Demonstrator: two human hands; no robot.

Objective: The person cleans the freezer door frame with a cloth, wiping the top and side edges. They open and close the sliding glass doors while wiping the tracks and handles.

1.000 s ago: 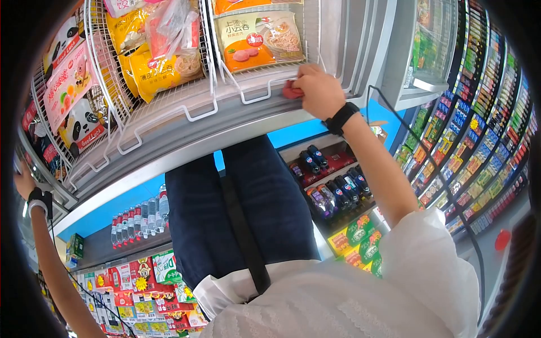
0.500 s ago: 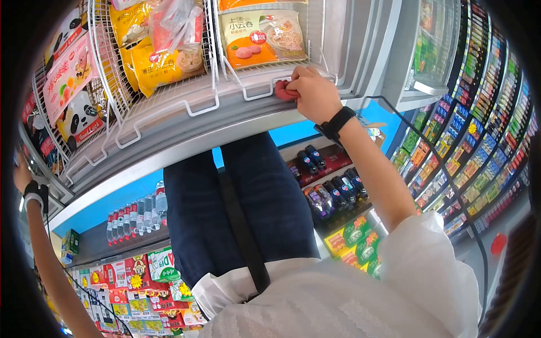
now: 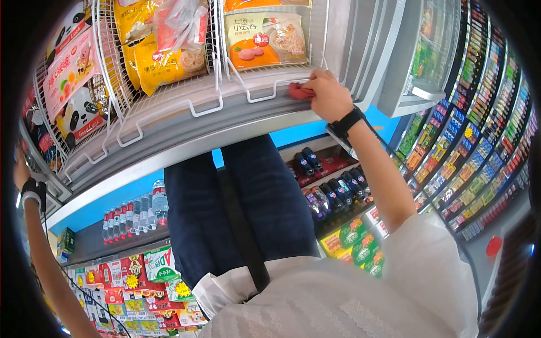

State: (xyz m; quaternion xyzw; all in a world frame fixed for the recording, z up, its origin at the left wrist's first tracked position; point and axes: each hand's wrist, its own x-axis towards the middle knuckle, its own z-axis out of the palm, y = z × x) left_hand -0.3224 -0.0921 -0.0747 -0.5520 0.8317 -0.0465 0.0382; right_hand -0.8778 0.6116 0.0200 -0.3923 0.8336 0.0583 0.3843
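Observation:
My right hand (image 3: 329,97) is closed on a bunched red cloth (image 3: 300,90), pressed against the grey inner ledge (image 3: 225,116) of the freezer. Just above it, a white wire basket (image 3: 260,99) holds an orange-and-cream bag of frozen wontons (image 3: 267,40). At the far left, my left hand (image 3: 21,170) reaches up to the freezer's side edge; its fingers are mostly cut off by the dark rim of the view, so its grip is hidden.
More wire baskets hold yellow bags (image 3: 169,65) and pink bags (image 3: 72,70). A glass door (image 3: 434,56) stands at the right. Behind me are water bottles (image 3: 135,214), dark soda bottles (image 3: 335,194), snack boxes (image 3: 163,265) and a tall packed shelf (image 3: 479,141).
My right hand has slid a little to the right along the ledge with the red cloth. The left hand stays at the left edge.

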